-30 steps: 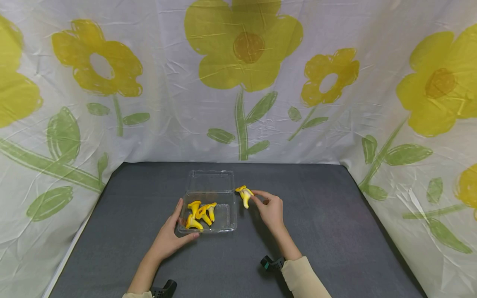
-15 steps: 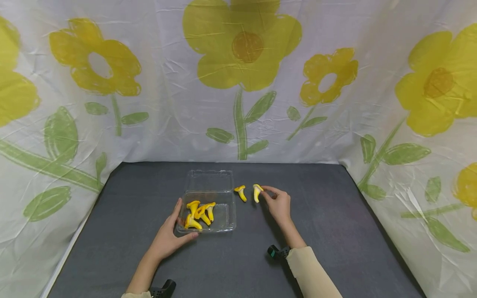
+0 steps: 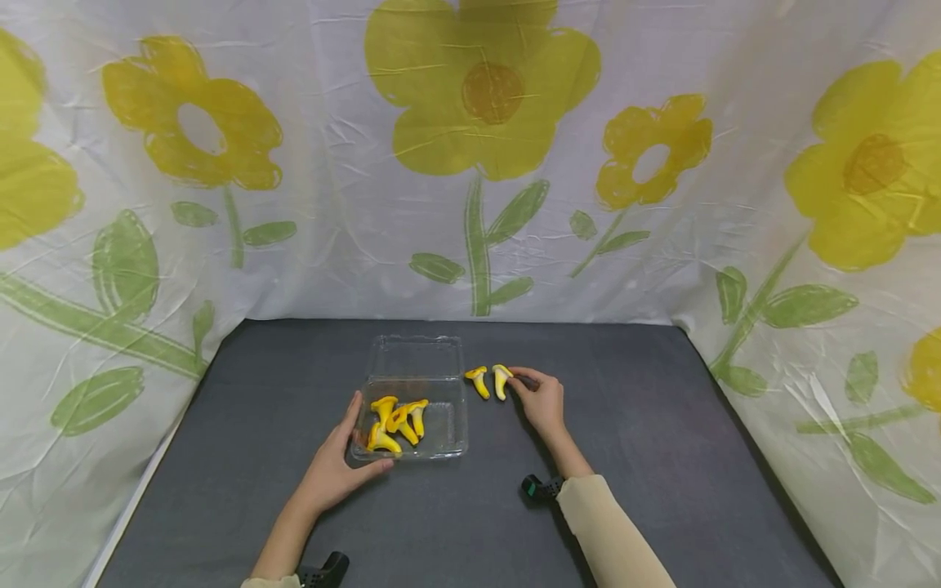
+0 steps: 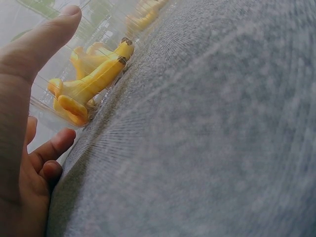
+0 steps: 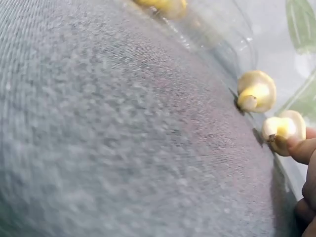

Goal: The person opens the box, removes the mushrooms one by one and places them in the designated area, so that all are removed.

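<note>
A clear plastic clamshell box (image 3: 446, 441) lies with its lid raised at the back. Several yellow chanterelle-like mushrooms (image 3: 382, 439) are inside, mostly toward its left. My left hand (image 3: 334, 467) spans the box's front left corner, fingers along the left side and thumb at the front edge, both fairly straight. To the right of the box, my right hand (image 3: 541, 404) pinches one yellow mushroom (image 3: 501, 381) between thumb and fingertips. Another loose mushroom (image 3: 478, 381) lies between that one and the box. In the right wrist view the pinched mushroom (image 5: 284, 129) shows its stem end.
A dark grey cloth (image 3: 647, 457) covers the table. White curtains (image 3: 331, 269) printed with yellow flowers stand behind it and on both sides. Black camera bands (image 3: 540, 488) sit on both wrists.
My right hand has parted one mushroom from another beside the box, drawn it right, then brought it slightly back left. The left hand stays at the box.
</note>
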Demonstrator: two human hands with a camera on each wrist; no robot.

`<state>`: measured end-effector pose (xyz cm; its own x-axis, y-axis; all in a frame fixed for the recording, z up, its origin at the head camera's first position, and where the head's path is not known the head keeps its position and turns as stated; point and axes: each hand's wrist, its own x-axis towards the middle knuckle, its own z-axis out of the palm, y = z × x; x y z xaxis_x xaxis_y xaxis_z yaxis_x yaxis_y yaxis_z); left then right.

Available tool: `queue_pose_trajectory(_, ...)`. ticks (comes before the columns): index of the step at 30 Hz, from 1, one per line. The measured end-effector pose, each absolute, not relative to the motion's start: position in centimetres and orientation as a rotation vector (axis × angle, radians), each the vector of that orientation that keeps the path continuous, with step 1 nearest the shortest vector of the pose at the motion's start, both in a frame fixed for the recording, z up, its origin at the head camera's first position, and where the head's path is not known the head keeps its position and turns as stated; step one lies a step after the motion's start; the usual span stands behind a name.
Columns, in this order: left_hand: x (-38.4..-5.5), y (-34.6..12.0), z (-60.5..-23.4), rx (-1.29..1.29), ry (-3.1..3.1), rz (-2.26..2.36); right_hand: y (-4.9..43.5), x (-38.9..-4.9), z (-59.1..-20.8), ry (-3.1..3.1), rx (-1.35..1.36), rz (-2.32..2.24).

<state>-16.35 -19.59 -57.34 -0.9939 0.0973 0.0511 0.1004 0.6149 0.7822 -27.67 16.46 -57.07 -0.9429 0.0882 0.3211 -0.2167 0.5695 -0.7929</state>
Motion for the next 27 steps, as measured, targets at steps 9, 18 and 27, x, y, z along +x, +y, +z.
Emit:
queue_pose_trajectory(9, -16.27, -19.75, -57.34, -0.164, -2.833, -1.354, 16.19, -27.62, -57.73, -2.451, 0.150, 1.257)
queue_pose_trajectory(18, -16.49, -19.67, -57.41, -0.161, -2.833, -1.357, 16.26, -27.61, -57.85, -2.453, 0.156, 1.228)
queue_pose_trajectory(27, -16.47, -19.71, -57.57, -0.164, -2.828, -1.352, 16.31, -27.68, -57.99, -2.423, 0.190, 1.279)
